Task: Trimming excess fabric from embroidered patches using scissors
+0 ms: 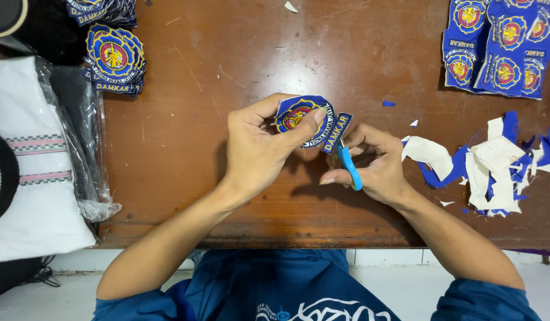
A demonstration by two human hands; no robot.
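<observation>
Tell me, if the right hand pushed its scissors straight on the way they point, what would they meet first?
The scissors in the right hand point up at the patch in the left hand, probably its lower edge.

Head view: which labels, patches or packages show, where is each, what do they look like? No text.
Patch: in the left hand, table centre; round, blue, yellow-red emblem, blue tab.
Patch stack: table's upper left; same round blue design.
Uncut patch sheets: upper right; blue, rows of emblems.
Plastic bag: left edge; clear, over dark and white fabric.
No screens or signs.
</observation>
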